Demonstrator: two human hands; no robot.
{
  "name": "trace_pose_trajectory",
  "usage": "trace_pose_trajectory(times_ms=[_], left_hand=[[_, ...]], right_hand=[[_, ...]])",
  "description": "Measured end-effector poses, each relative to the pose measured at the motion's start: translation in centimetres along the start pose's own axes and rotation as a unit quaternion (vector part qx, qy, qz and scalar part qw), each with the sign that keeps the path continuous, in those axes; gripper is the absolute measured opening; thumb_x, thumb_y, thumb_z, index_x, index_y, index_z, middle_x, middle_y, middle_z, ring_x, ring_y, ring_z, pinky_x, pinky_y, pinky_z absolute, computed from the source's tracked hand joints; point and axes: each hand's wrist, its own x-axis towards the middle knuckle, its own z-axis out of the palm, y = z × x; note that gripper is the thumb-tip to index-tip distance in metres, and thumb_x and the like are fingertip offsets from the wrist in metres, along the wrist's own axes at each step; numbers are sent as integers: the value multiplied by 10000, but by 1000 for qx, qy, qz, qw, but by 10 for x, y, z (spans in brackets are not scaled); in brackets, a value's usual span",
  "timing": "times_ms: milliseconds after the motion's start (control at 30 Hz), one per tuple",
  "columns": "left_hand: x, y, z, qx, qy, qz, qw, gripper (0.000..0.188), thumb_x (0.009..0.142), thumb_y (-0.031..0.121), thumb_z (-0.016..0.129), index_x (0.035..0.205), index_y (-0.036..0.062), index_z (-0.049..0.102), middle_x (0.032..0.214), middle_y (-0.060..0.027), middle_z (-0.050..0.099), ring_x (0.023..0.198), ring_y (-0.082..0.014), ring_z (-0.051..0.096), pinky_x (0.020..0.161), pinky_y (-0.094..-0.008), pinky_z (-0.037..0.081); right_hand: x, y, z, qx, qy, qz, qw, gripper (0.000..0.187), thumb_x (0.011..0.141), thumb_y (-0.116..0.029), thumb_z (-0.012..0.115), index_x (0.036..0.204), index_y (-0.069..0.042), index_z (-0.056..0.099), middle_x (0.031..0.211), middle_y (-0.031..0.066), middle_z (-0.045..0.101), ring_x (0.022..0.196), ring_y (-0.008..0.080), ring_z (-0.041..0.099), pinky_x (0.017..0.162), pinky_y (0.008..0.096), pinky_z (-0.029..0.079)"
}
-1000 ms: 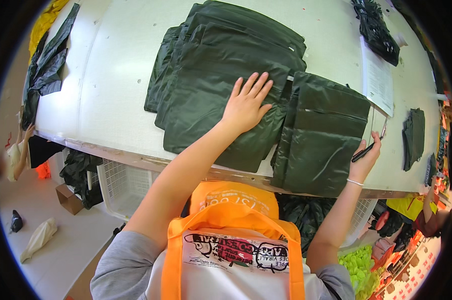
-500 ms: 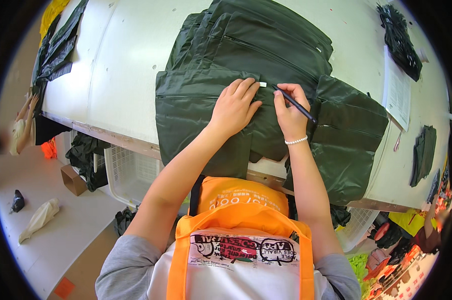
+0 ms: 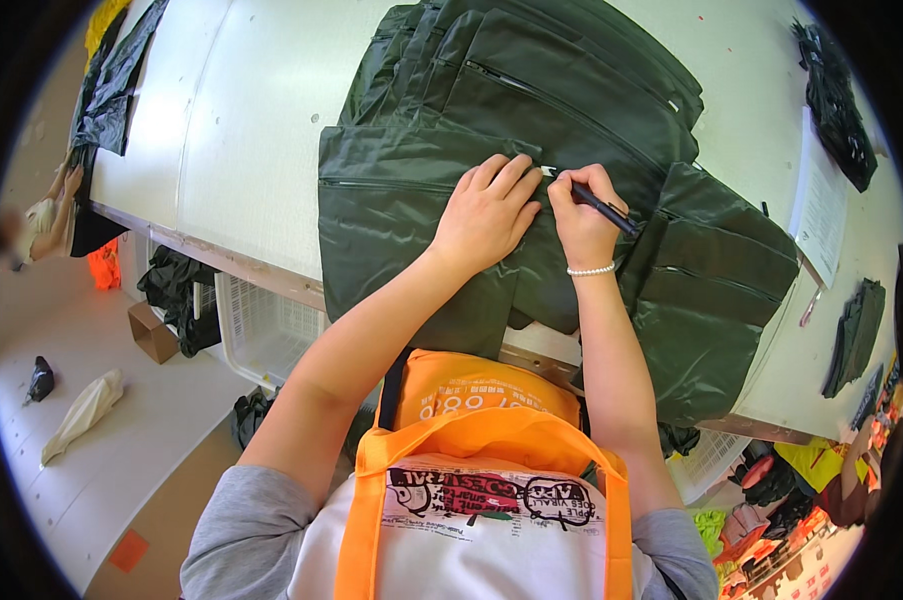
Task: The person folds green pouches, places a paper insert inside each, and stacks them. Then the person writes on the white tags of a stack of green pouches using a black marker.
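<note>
My right hand [image 3: 588,218] is closed round a black pen [image 3: 603,207], its tip touching or just beside a small white label [image 3: 548,171] on dark green fabric. My left hand [image 3: 486,213] lies flat with fingers spread on the near dark green fabric piece [image 3: 391,225], its fingertips by the label. That piece has a zipper across its upper part. Behind it lies a stack of dark green zippered pieces [image 3: 531,75], with another small white label at its right side. A further zippered piece [image 3: 711,290] hangs over the table edge on the right.
The white table [image 3: 256,120] carries a printed sheet [image 3: 818,200], a black bundle [image 3: 833,105] and a folded dark piece [image 3: 855,335] at right. White plastic baskets [image 3: 271,320] stand below the edge. At far left another person's arm [image 3: 63,195] reaches toward dark fabric [image 3: 111,100].
The pen tip has moved to the white label, and my right fingers have closed in nearer to it. My left hand stays on the fabric. The whole view has shifted slightly.
</note>
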Motion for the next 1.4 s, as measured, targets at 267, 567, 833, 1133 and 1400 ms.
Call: trace_pose_trajectory(times_ms=[267, 567, 833, 1133, 1400], left_hand=[[2, 1, 0, 7, -1, -1, 1000, 390, 843, 215, 630, 1212, 94, 589, 1276, -58, 535, 1167, -283, 488, 956, -407, 416], [1, 0, 1, 7, 5, 1, 1000, 388, 843, 217, 631, 1212, 103, 591, 1267, -64, 540, 1158, -289, 495, 954, -410, 419], [-2, -7, 0, -115, 52, -28, 992, 301, 863, 103, 567, 1156, 57, 614, 1244, -118, 553, 1146, -339, 496, 995, -430, 398], [22, 2, -22, -213, 251, 25, 944, 301, 947, 157, 428, 1137, 0, 600, 1230, -166, 572, 1131, -327, 517, 999, -389, 378], [82, 57, 17, -137, 111, 75, 981, 524, 902, 212, 579, 1380, 56, 431, 1446, -139, 421, 1343, -322, 376, 1110, -449, 283]], right_hand=[[1, -2, -1, -6, -13, -6, 1000, 133, 769, -47, 675, 717, -17, 556, 569, 79, 557, 492, 112, 506, 500, 256, 440], [0, 2, -1, -16, -12, -23, 1000, 118, 751, -25, 661, 711, -19, 550, 577, 78, 555, 494, 111, 497, 499, 259, 437], [-34, -25, -24, -116, -56, -87, 988, 160, 865, -53, 616, 1025, -50, 606, 829, 115, 634, 746, 253, 598, 681, 347, 468], [-83, -61, -26, -37, -57, -9, 998, 276, 805, 40, 615, 1042, -85, 550, 927, 121, 583, 841, 271, 580, 724, 359, 459], [-42, -36, -304, -270, 132, -5, 954, 194, 882, -49, 632, 1040, -16, 524, 945, 66, 533, 879, 162, 516, 840, 284, 438]])
